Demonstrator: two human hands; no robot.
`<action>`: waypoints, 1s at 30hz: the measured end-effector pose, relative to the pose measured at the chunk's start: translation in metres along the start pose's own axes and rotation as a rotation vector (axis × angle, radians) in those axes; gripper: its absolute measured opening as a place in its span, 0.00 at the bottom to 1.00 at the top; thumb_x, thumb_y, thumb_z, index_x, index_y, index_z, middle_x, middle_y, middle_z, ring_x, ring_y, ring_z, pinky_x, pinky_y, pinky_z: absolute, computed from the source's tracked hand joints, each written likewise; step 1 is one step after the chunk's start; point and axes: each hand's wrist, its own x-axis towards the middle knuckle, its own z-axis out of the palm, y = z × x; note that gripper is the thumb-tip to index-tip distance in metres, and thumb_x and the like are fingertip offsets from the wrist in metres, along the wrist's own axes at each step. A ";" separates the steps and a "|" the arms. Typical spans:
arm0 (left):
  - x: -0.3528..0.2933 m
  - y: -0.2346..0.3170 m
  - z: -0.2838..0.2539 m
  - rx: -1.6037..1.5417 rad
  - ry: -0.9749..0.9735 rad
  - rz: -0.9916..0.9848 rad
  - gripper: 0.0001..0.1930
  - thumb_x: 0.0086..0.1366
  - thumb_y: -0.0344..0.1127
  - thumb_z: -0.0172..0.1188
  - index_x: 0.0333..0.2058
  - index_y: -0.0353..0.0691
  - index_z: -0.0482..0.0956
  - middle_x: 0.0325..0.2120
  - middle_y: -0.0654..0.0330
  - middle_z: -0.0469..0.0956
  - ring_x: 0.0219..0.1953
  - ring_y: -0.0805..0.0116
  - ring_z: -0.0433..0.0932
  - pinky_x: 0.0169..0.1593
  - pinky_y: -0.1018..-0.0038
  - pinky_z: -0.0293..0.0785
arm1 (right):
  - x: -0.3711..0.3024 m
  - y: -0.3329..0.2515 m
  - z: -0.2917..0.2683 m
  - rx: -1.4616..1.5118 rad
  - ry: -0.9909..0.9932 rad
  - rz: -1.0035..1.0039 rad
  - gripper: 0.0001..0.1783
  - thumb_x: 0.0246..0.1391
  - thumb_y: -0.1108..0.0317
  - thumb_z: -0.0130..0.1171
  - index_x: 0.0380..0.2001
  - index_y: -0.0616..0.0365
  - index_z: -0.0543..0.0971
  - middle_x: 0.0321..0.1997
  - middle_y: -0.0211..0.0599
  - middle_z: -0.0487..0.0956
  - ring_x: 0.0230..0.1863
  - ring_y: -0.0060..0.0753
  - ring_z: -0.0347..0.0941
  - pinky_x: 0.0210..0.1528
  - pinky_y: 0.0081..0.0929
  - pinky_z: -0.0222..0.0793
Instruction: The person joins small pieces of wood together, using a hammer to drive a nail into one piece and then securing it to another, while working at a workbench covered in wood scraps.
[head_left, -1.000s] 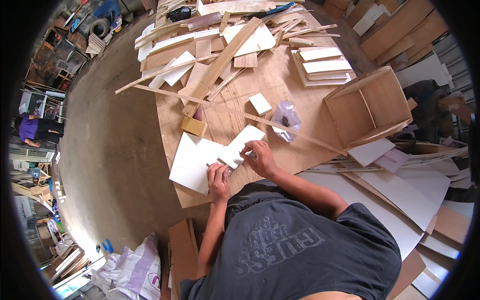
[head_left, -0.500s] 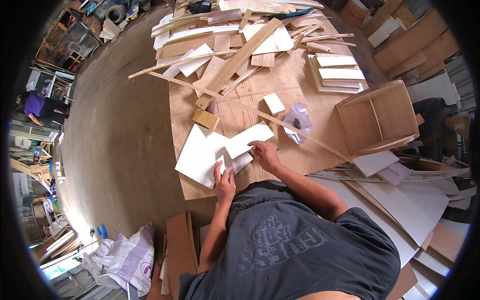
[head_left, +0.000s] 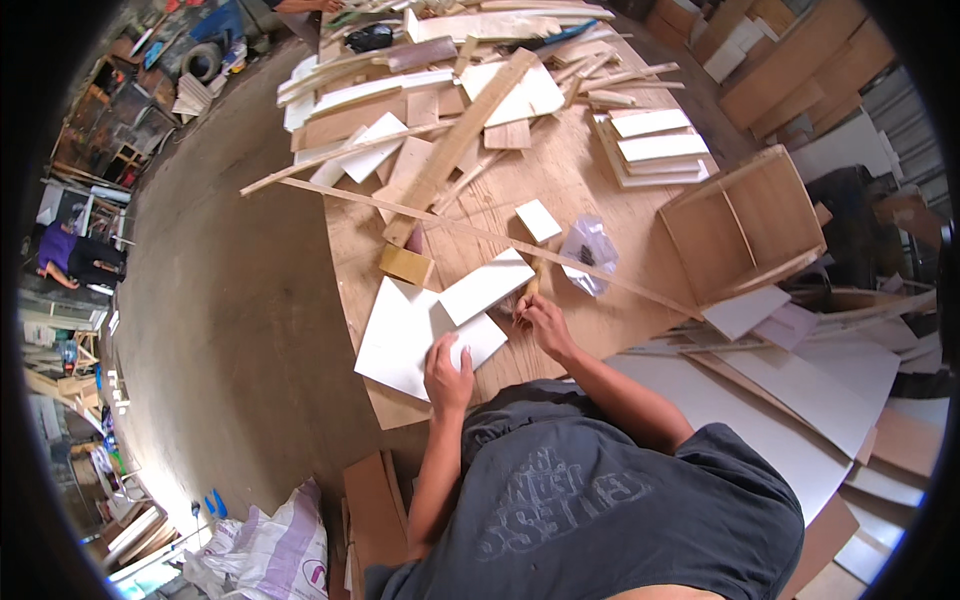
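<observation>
My left hand rests on a large white board at the table's near edge, with its thumb and fingers apart. Lying across that board's far side is a narrower white board. Just right of the narrower board, my right hand has its fingers closed near the low end of a tan, handle-like piece. What the fingertips hold is too small to make out. A yellowish wood block sits beyond the large board, and a small white block lies farther right.
A long thin strip crosses the table. A clear plastic bag with dark small contents is on the right, by an open wooden box. Piled scraps cover the far end. Stacked white pieces stand far right.
My right hand has left the narrower white board and moved right, toward the tan piece. My left hand's fingers have spread on the large board. The view has shifted; another person's arm shows far off.
</observation>
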 end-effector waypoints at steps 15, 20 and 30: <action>-0.004 -0.014 0.001 0.295 -0.213 0.010 0.58 0.44 0.39 0.85 0.73 0.44 0.59 0.66 0.45 0.61 0.68 0.40 0.63 0.73 0.47 0.59 | 0.000 -0.024 -0.015 -1.257 -0.149 -0.219 0.36 0.52 0.61 0.65 0.66 0.48 0.73 0.49 0.42 0.82 0.50 0.52 0.82 0.48 0.46 0.78; -0.031 -0.057 0.004 0.351 -0.187 -0.017 0.60 0.44 0.34 0.82 0.74 0.37 0.56 0.67 0.46 0.62 0.70 0.43 0.61 0.76 0.48 0.54 | 0.023 -0.045 0.032 -1.296 -0.258 -0.258 0.45 0.50 0.61 0.66 0.73 0.51 0.67 0.51 0.43 0.78 0.53 0.48 0.79 0.55 0.41 0.74; -0.015 -0.013 -0.025 -0.163 -0.068 0.115 0.56 0.49 0.29 0.77 0.74 0.35 0.54 0.67 0.40 0.61 0.70 0.39 0.63 0.73 0.51 0.63 | 0.103 -0.046 0.065 -1.606 -0.612 -0.313 0.50 0.35 0.54 0.74 0.66 0.58 0.73 0.55 0.44 0.78 0.56 0.43 0.79 0.61 0.43 0.66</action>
